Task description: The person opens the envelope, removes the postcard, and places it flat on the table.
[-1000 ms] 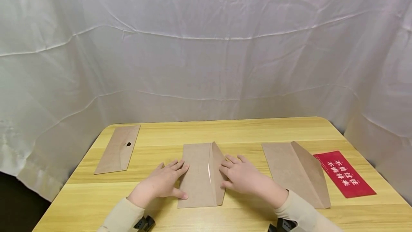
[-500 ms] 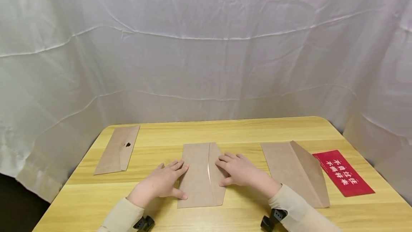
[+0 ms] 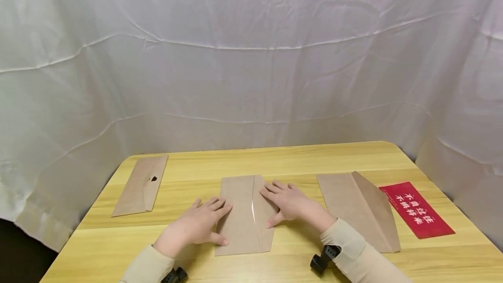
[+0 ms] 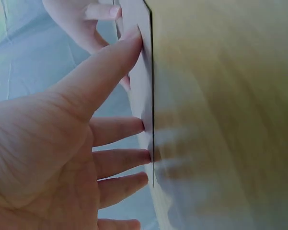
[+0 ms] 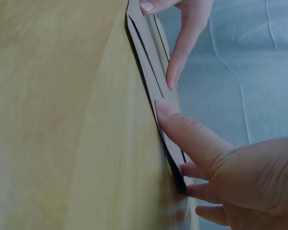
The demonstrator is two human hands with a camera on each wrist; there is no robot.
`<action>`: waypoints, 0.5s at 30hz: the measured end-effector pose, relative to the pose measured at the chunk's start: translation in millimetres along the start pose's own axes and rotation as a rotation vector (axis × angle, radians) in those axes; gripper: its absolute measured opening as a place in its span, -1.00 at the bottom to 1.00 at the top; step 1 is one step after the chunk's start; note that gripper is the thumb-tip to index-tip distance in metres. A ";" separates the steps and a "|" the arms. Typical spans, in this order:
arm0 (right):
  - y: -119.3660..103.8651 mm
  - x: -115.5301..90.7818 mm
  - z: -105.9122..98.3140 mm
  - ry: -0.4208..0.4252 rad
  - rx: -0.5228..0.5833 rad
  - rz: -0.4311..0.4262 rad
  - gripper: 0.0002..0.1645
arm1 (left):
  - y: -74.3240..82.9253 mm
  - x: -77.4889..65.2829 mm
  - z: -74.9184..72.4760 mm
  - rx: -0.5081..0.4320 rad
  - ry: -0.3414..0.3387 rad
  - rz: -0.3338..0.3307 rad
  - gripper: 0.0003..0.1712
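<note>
A brown paper envelope (image 3: 239,217) lies at the middle of the wooden table, its flap (image 3: 265,235) folded over along the right side. A thin white slit shows along the flap's edge. My left hand (image 3: 196,224) rests with spread fingers at the envelope's left edge, thumb on its near left part. On the flap side, my right hand (image 3: 291,204) presses with extended fingers and thumb along the right edge. In the right wrist view, the right thumb (image 5: 182,129) touches the flap's folded edge, and the envelope's layers stand slightly apart at the near end.
Another brown envelope (image 3: 346,204) lies to the right with its flap spread out. Beside it is a red card (image 3: 418,211) with white characters. At the far left lies a closed envelope (image 3: 137,187) with a dark mark. A pale curtain (image 3: 243,82) hangs behind the table.
My right hand has shifted left, and the flap under it has come down flatter against the middle envelope. The left hand keeps its place on the envelope's left edge.
</note>
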State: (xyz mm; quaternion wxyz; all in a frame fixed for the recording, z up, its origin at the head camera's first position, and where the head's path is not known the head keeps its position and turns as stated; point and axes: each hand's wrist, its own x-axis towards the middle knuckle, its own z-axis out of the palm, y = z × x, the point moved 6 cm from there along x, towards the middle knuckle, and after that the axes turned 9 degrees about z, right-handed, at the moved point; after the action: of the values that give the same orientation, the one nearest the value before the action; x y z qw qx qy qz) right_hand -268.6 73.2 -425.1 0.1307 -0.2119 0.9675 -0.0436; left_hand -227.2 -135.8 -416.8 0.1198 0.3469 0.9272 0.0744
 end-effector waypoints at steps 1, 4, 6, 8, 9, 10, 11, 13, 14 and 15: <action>0.2 0.2 0.2 -0.002 -0.004 -0.001 0.17 | 2.6 0.6 -0.3 0.015 0.002 0.015 0.02; 0.8 0.9 1.0 -0.002 -0.009 -0.004 0.18 | 11.6 3.6 -0.1 0.055 0.007 0.064 -0.04; 1.2 1.4 1.5 -0.002 -0.012 -0.005 0.18 | 17.6 6.6 0.8 0.084 0.004 0.094 -0.08; 1.7 2.2 2.2 0.000 -0.017 -0.004 0.19 | 24.2 10.1 1.2 0.108 0.003 0.125 -0.12; 2.1 2.6 2.6 0.001 -0.019 -0.003 0.19 | 27.7 12.1 1.4 0.122 0.002 0.144 -0.14; 2.4 3.0 2.9 0.001 -0.020 -0.002 0.20 | 31.2 14.4 1.6 0.134 0.002 0.162 -0.16; 2.8 3.5 3.3 0.001 -0.023 0.000 0.20 | 34.9 16.7 1.6 0.152 0.005 0.186 -0.18; 3.5 4.3 4.0 0.000 -0.030 0.001 0.21 | 42.6 21.1 0.5 0.178 0.020 0.239 -0.22; 3.7 4.5 4.1 -0.001 -0.033 0.000 0.22 | 46.3 23.5 -0.2 0.193 0.032 0.266 -0.24; 3.8 4.7 4.0 0.000 -0.036 -0.002 0.22 | 50.2 25.6 -1.3 0.202 0.047 0.293 -0.27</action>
State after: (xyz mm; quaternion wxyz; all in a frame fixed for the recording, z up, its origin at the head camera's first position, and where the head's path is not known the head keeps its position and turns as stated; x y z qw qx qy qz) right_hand -273.2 74.5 -430.6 0.1266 -0.2152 0.9680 -0.0261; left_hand -214.8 -81.4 -408.9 0.0505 0.4867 0.8721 0.0055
